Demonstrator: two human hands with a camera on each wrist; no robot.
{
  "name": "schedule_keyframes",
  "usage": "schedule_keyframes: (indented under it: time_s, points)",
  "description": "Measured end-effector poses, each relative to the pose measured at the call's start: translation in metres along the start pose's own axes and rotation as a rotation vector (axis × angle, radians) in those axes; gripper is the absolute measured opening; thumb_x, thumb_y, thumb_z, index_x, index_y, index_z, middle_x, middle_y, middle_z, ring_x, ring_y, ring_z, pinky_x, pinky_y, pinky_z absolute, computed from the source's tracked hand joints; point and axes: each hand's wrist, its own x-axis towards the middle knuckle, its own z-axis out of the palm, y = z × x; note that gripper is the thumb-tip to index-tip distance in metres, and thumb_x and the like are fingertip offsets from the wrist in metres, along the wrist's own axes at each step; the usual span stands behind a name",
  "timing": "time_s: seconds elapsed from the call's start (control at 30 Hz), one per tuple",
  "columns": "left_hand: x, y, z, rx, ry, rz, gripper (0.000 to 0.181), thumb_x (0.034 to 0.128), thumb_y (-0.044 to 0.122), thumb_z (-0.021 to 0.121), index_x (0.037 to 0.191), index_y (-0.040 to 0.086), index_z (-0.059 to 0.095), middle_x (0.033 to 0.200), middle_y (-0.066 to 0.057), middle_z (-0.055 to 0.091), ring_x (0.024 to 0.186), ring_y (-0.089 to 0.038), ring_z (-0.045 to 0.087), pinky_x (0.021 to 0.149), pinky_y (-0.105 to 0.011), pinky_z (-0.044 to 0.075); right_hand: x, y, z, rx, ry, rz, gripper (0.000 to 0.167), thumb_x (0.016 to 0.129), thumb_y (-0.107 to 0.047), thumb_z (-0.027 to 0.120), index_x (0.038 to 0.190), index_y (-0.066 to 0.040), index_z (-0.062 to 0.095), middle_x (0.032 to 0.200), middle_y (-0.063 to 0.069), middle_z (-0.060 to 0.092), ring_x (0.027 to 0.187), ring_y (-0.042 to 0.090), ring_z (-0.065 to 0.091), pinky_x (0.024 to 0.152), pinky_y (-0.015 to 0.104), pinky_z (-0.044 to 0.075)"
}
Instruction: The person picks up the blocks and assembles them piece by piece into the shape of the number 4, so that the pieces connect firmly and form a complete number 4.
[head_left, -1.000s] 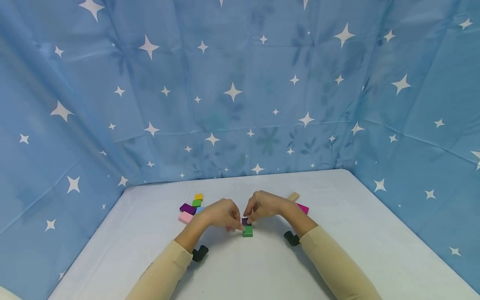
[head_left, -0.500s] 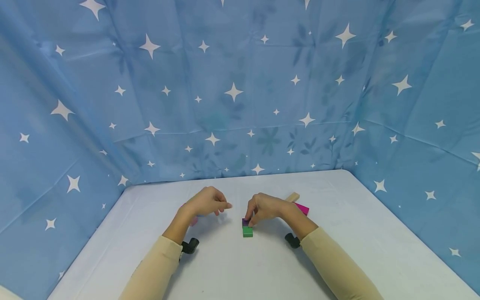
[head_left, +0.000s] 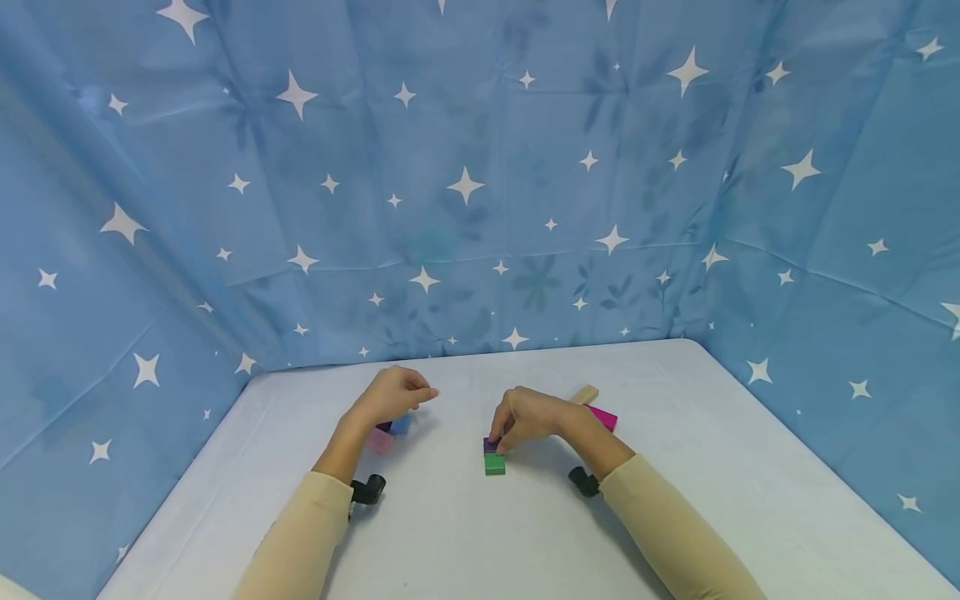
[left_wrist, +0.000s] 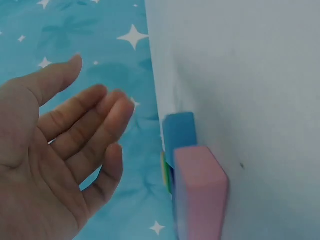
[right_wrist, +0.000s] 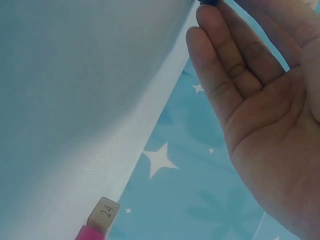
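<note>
My left hand (head_left: 393,394) hovers over the blocks at the left, its fingers relaxed and holding nothing; the left wrist view shows the empty palm (left_wrist: 40,185). Below it lie a pink block (head_left: 379,441) and a blue block (head_left: 401,424), with part of a dark purple one. At the middle, my right hand (head_left: 525,414) pinches a small purple block (head_left: 490,446) between thumb and fingertips. That block stands against the far side of a green block (head_left: 495,464). In the right wrist view only a dark bit of it shows at the top edge.
Right of my right hand, partly behind the forearm, lie a magenta block (head_left: 603,417) and a light wooden block (head_left: 584,395), marked 24 in the right wrist view. A star-patterned blue curtain (head_left: 465,300) hangs behind the white table (head_left: 480,542).
My left hand has left the green block and moved left and away from me, over the blocks there. My right hand stays at the purple block, its fingers slightly shifted.
</note>
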Motion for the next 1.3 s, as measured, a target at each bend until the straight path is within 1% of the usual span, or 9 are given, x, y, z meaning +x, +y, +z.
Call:
schedule_keyframes:
  time_s: [0.13,0.27,0.4,0.63,0.8,0.9,1.03,1.17,1.3]
  points:
    - [0.001,-0.008,0.001,0.052,0.056,-0.015,0.027,0.0982,0.039,0.072,0.108,0.014,0.079,0.106,-0.003,0.075,0.096,-0.02,0.065,0.085,-0.044,0.056,0.0,-0.001,0.0,0.011,-0.004,-0.008,0.015,0.082,-0.013,0.089,0.096,-0.017,0.086,0.093,-0.009,0.079,0.085,0.005,0.066,0.075,0.024,0.054]
    - [0.002,-0.013,0.002,0.099,0.092,-0.058,0.033,0.0974,0.039,0.072,0.116,0.011,0.077,0.125,-0.01,0.07,0.112,-0.029,0.064,0.095,-0.051,0.054,-0.001,-0.003,0.001,0.014,-0.008,0.002,0.015,0.083,-0.013,0.089,0.096,-0.019,0.086,0.094,-0.01,0.079,0.087,0.006,0.066,0.077,0.025,0.054]
    - [0.001,-0.019,0.001,0.12,0.108,-0.1,0.037,0.098,0.037,0.072,0.122,0.009,0.075,0.136,-0.015,0.066,0.122,-0.036,0.063,0.101,-0.057,0.051,0.0,-0.003,0.002,0.021,-0.011,0.018,0.015,0.083,-0.013,0.089,0.095,-0.02,0.086,0.094,-0.01,0.079,0.089,0.007,0.067,0.078,0.027,0.054]
    - [0.001,-0.032,-0.005,0.189,0.133,-0.11,0.042,0.1012,0.029,0.067,0.135,0.004,0.068,0.143,-0.022,0.061,0.137,-0.045,0.052,0.11,-0.061,0.043,0.001,-0.002,0.002,0.028,-0.017,0.025,0.014,0.083,-0.014,0.089,0.096,-0.02,0.086,0.094,-0.011,0.078,0.089,0.006,0.067,0.079,0.026,0.054]
    - [-0.001,-0.036,-0.005,0.204,0.11,-0.129,0.04,0.1019,0.025,0.065,0.136,0.003,0.067,0.138,-0.023,0.064,0.132,-0.044,0.057,0.107,-0.06,0.046,0.001,-0.002,0.002,0.026,-0.017,0.029,0.014,0.083,-0.015,0.089,0.096,-0.021,0.086,0.094,-0.011,0.078,0.09,0.007,0.067,0.079,0.027,0.054]
    - [-0.002,-0.037,-0.005,0.183,0.09,-0.153,0.04,0.1008,0.024,0.067,0.135,0.004,0.067,0.133,-0.022,0.067,0.125,-0.041,0.061,0.104,-0.059,0.048,0.001,-0.002,0.002,0.033,-0.014,0.03,0.015,0.083,-0.014,0.089,0.095,-0.021,0.086,0.094,-0.01,0.079,0.09,0.008,0.067,0.078,0.028,0.054]
    - [-0.002,-0.038,-0.004,0.159,0.076,-0.171,0.039,0.0985,0.024,0.071,0.133,0.005,0.068,0.128,-0.02,0.068,0.12,-0.038,0.063,0.103,-0.057,0.048,0.001,-0.002,0.003,0.037,-0.014,0.03,0.015,0.083,-0.013,0.089,0.095,-0.02,0.086,0.095,-0.01,0.079,0.09,0.008,0.066,0.078,0.028,0.053]
    - [0.0,-0.04,-0.002,0.164,0.057,-0.174,0.039,0.0994,0.024,0.069,0.133,0.004,0.068,0.132,-0.021,0.067,0.125,-0.04,0.061,0.106,-0.059,0.047,0.001,-0.002,0.003,0.03,-0.014,0.026,0.014,0.083,-0.014,0.089,0.096,-0.02,0.086,0.094,-0.011,0.079,0.089,0.007,0.066,0.077,0.027,0.053]
    - [0.002,-0.04,0.001,0.168,0.045,-0.171,0.036,0.1002,0.021,0.068,0.132,0.002,0.069,0.139,-0.023,0.064,0.134,-0.043,0.056,0.112,-0.06,0.043,0.002,-0.001,0.004,0.025,-0.012,0.022,0.015,0.083,-0.014,0.089,0.096,-0.02,0.086,0.094,-0.012,0.079,0.089,0.006,0.066,0.077,0.026,0.054]
